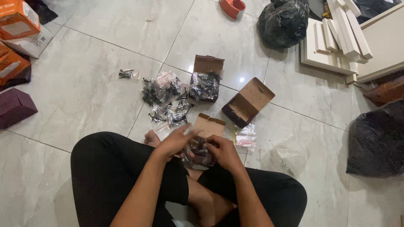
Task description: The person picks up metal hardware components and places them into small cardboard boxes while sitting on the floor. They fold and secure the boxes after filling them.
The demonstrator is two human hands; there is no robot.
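Crossed legs in black trousers (105, 168) sit on the tiled floor (84, 84). Left hand (174, 143) and right hand (224, 152) together clasp a small clear bag of black screws (201, 153); more bags (168, 98) lie beyond both grips, an open brown box (247, 102) further right.

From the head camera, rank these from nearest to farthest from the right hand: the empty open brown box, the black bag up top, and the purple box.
From the right hand:
1. Empty open brown box, just ahead, slightly right.
2. Black bag, far ahead at the top.
3. Purple box, far left edge.
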